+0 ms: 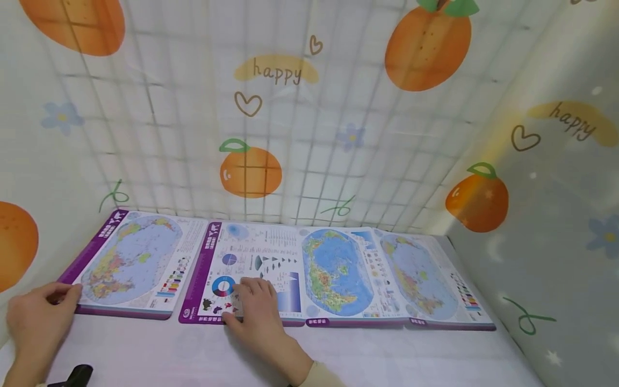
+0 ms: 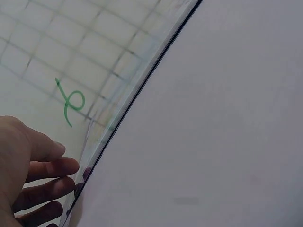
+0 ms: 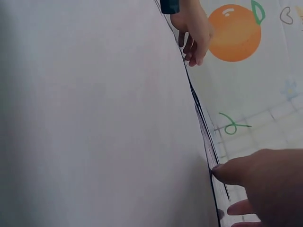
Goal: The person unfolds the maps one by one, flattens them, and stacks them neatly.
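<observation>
A laminated world map sheet [image 1: 132, 263] with a purple strip lies at the left on the white table. Beside it, across a narrow gap, a longer folded map chart [image 1: 338, 277] is spread in several panels of maps, diagrams and flags. My left hand [image 1: 41, 317] is at the near left corner of the left map sheet, thumb by the corner and fingers loosely bent; the left wrist view shows them apart from each other. My right hand [image 1: 261, 317] rests on the chart's purple-edged panel, fingers lying on the print and thumb at the near edge.
A white table [image 1: 377, 357] runs along the front. Behind stands a curtain [image 1: 300, 123] printed with oranges, hearts and "happy" over a grid, and it continues down both sides. A black strap piece [image 1: 79, 374] shows by the left wrist.
</observation>
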Available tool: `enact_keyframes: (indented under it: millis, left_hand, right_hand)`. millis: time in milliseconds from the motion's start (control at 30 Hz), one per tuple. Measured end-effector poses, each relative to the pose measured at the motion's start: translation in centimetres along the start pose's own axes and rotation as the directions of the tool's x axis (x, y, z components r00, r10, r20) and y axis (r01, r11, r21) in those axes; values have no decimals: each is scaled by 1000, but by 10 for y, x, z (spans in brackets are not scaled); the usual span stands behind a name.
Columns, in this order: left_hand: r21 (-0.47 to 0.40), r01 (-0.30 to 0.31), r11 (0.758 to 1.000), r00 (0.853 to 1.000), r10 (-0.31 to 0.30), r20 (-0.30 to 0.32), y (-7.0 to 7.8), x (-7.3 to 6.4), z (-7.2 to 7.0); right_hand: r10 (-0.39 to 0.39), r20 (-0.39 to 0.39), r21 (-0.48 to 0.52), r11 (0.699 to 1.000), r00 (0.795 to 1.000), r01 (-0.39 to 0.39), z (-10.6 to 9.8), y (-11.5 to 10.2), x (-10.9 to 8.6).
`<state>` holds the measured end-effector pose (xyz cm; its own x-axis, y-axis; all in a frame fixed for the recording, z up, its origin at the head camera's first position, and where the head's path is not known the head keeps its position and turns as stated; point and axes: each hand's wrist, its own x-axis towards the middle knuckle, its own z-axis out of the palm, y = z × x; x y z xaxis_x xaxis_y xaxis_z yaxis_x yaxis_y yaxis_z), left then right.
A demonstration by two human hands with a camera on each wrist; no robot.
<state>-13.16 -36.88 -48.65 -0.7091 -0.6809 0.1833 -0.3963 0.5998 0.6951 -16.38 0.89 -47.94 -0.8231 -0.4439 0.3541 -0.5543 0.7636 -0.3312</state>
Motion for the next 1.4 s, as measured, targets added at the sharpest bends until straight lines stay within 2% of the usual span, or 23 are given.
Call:
enact_keyframes:
  millis: [200,367,533,667,1033,1267,1400]
  left_hand:
    - [38,28,999,1000,-28,-2,-7,6,-1]
    - [63,-7,998,999,9,-32,-9,8,-4]
    - [26,6,1000,999,-4,-49,-11,6,-7]
    - [-2,44,999,998,-45,-51,-13,7,-8]
    - [63,15,998,1000,-14,-24,-17,10,-6]
    - [49,8,999,1000,-6,-29,-15,8,-5]
    - [54,30,998,999,-29,-28,-14,8,-5]
  right_hand:
    - [-7,51,-20,1000,999,8,7,-15,5]
    - [-7,82,-57,998,997,12,13,-27,9]
    - [-25,84,-91,995,996,33,20,-36,11]
    - [-31,107,-112,993,994,43,25,-43,13]
    - [-24,179,-118,992,984,45,32,-67,19]
    - [-54,151,-118,990,987,72,38,-76,22]
    - [-70,145,-118,989,987,87,39,-80,25]
